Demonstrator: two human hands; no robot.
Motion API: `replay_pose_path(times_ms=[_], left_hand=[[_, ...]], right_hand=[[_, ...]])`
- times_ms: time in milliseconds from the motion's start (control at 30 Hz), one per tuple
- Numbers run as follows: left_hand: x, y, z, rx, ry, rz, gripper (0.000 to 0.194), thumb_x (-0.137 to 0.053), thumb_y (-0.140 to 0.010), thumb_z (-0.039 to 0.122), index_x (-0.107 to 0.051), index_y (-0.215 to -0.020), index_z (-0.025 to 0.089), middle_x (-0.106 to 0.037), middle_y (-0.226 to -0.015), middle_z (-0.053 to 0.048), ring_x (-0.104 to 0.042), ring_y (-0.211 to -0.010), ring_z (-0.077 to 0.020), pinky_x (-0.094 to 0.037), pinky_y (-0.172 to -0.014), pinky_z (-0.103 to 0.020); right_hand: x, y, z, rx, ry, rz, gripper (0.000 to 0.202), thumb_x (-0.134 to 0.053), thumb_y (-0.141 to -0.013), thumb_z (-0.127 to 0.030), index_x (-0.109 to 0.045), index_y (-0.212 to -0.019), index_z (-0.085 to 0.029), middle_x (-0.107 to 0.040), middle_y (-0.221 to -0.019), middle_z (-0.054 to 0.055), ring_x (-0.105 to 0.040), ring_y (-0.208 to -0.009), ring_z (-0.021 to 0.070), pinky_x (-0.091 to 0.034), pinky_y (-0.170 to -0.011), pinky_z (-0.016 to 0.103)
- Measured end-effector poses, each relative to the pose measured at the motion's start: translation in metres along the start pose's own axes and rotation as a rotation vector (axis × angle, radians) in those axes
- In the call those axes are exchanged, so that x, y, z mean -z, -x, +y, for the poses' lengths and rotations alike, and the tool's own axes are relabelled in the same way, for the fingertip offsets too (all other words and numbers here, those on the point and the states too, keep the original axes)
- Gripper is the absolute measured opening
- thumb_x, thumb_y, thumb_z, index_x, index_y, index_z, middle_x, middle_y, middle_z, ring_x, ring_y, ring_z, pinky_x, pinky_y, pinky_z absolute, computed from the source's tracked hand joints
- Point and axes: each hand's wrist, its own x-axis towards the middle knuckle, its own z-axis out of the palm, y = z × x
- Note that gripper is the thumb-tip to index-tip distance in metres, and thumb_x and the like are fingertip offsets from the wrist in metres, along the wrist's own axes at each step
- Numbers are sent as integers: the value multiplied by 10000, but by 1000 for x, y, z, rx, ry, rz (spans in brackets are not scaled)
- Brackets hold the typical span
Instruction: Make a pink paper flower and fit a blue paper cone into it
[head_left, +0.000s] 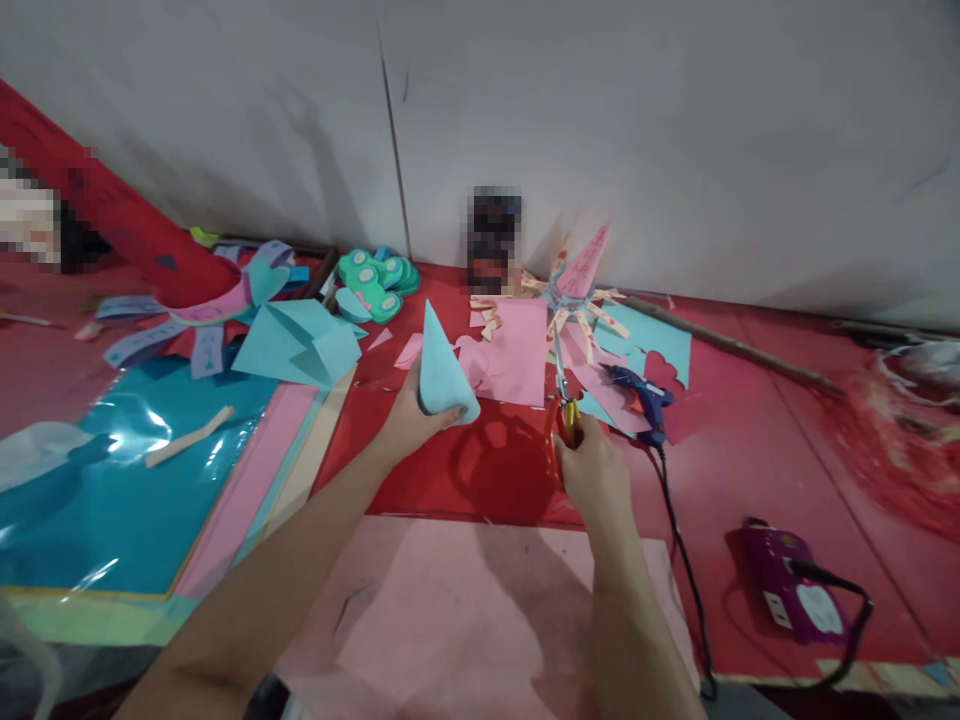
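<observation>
My left hand [411, 422] is wrapped round the base of a light blue paper cone [444, 375], which points up. In my right hand [589, 455] are scissors [559, 405] with orange and yellow handles, their blades pointing away from me. Just beyond the hands lie pink paper sheets [521, 350] with cut edges. A blue glue gun [646, 400] rests to the right of the scissors. Behind them stands a pink paper cone [586, 262] with patterned strips spread round its base.
Folded light blue paper [300, 345], green paper shapes [375, 280] and a red cone with purple strips [208, 352] lie left. Wrapped coloured sheets [142, 490] are at the near left. A stick [735, 345], a cable [684, 560] and a purple power box [795, 590] lie right.
</observation>
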Motion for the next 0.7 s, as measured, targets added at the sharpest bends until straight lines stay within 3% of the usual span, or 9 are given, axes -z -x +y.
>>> replay_pose_path(times_ms=[233,367,533,700], left_hand=[[0,1,-4,-74,-12,-25,953,-741,-616,438,-256,-1396,187,-459,-1369,-155,-477,-1230,-317,-446,-981,-452],[-1,-1,-7,-107,-17,-40,989,-737,-617,480,-228,-1414,188,-452,-1373,-161,-475,-1232,-318,-444,-980,-443],[-2,-1,-6,-121,6,-41,983,-741,-608,470,-247,-1407,180,-433,-1390,-165,-453,-1252,-320,-415,-1011,-448],[-3,-2,-10,-127,5,-38,992,-742,-610,464,-227,-1418,210,-400,-1415,-153,-419,-1278,-326,-383,-1035,-475]], right_hand=[[-11,0,4,162,-249,97,179,-461,-701,-347,-330,-683,-227,-415,-576,-31,-351,-532,134,-233,-512,252],[-19,-4,7,239,-518,80,173,-482,-690,-360,-382,-702,-219,-391,-562,-54,-347,-508,111,-270,-499,244],[-21,-5,2,174,-823,5,215,-555,-655,-322,-472,-814,-204,-409,-591,-69,-364,-503,93,-305,-467,229],[-19,1,-7,148,-1011,-86,290,-673,-644,-365,-439,-727,-214,-367,-506,-105,-337,-392,61,-292,-386,214]])
